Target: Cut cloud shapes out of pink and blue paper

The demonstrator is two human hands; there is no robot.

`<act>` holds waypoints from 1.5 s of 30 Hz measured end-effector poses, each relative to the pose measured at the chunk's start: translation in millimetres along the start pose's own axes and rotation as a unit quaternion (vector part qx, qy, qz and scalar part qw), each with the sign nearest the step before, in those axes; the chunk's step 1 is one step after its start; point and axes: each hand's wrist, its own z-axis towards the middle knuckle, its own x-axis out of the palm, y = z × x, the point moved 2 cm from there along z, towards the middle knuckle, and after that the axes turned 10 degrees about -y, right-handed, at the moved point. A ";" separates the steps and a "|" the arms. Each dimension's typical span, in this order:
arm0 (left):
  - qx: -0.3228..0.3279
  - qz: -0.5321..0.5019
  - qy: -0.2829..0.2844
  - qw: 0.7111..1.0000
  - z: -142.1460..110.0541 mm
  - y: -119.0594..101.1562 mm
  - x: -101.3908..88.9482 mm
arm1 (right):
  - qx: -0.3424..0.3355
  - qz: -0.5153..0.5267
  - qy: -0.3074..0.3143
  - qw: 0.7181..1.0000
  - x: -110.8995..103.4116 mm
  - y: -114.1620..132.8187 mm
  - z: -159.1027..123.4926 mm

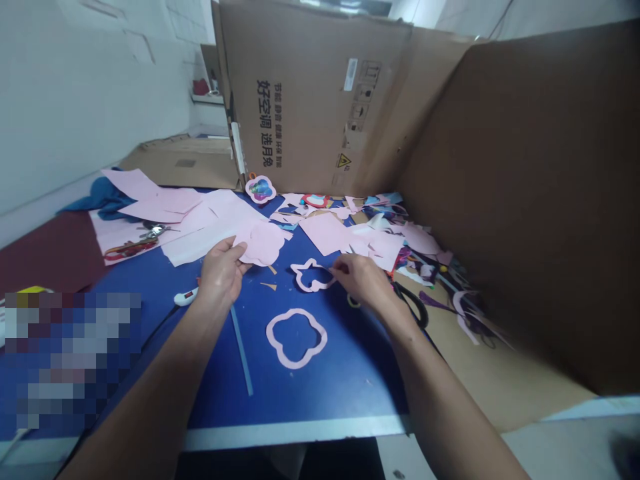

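My left hand point(225, 270) pinches the edge of a pink flower-shaped paper piece point(263, 243) above the blue table. In my right hand point(357, 273), thumb and fingers are closed on one side of a thin pink paper outline point(301, 277), wavy and pointed at its upper left. Nearer to me lies a flower-shaped paper ring point(270, 331), flat on the table between my forearms. Small brown scraps point(269, 287) sit just below the left-hand piece. A narrow blue strip point(242, 353) runs beside my left forearm.
Tall cardboard panels point(310, 100) enclose the back and right. Pink paper sheets point(215, 220) and offcuts point(380, 243) spread along the back. A round decorated flower piece point(261, 190) leans near the panel. A glue gun point(186, 297) with a cord lies left; black scissor handles point(417, 303) show right.
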 end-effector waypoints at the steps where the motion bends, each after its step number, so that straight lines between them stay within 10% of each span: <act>1: 0.001 -0.001 0.001 1.000 -0.2 0.0 0.1 | -0.003 0.007 -0.006 1.000 -9.2 -6.6 1.0; 8: -0.011 0.011 0.006 1.000 -1.1 2.2 0.5 | 0.052 -0.061 0.044 0.996 -63.5 -72.5 -8.6; 11: -0.019 0.021 0.016 0.999 -3.4 6.0 1.9 | 0.111 -0.140 -0.026 0.984 -69.7 -83.7 -10.2; 15: -0.051 0.060 0.075 0.994 -13.4 15.1 6.7 | 0.084 0.001 -0.164 0.983 -55.6 -54.2 -1.5; 21: -0.094 0.121 0.193 0.969 -33.1 28.7 15.1 | 0.076 0.377 0.009 0.923 -8.6 2.7 3.7; 27: -0.099 0.141 0.214 0.961 -39.6 33.0 17.8 | 0.088 0.427 0.093 0.895 14.0 10.7 0.5; 45: -0.083 0.189 0.238 0.949 -46.2 40.8 19.3 | 0.077 0.437 0.009 0.896 19.8 18.0 2.3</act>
